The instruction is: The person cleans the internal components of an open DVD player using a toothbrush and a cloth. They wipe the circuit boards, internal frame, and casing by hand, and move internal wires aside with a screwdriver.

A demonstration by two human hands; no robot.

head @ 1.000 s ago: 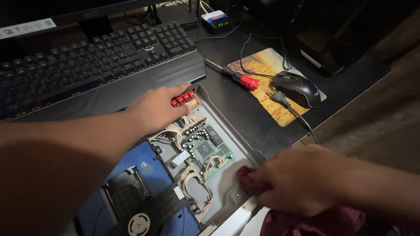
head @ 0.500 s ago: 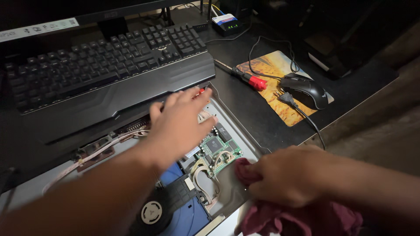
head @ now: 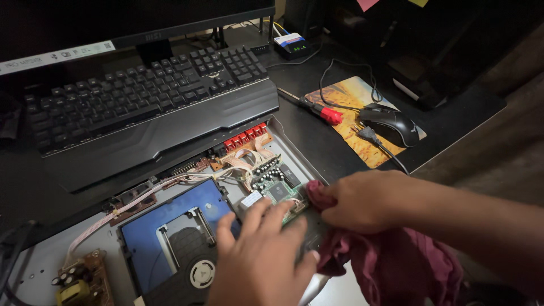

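Observation:
An opened disc player chassis (head: 45, 258) lies on the desk with a blue disc drive (head: 170, 238), a green circuit board (head: 275, 184) and a row of red connectors (head: 245, 137). My left hand (head: 258, 258) rests flat over the board's near part, fingers spread, holding nothing. My right hand (head: 368, 201) is closed on a maroon cloth (head: 391, 266), pressing it against the chassis's right edge beside the board. A small brown power board (head: 79, 280) sits at the chassis's left end.
A black keyboard (head: 136, 99) with a wrist rest lies behind the chassis, under a monitor. A red-handled screwdriver (head: 317, 109) lies to the right, next to a black mouse (head: 391, 122) on a yellow mouse pad (head: 351, 107). The desk edge runs down the right.
My left hand has drawn back from the red connectors toward me, over the board's near part. The right hand with the cloth has stayed at the chassis's right edge.

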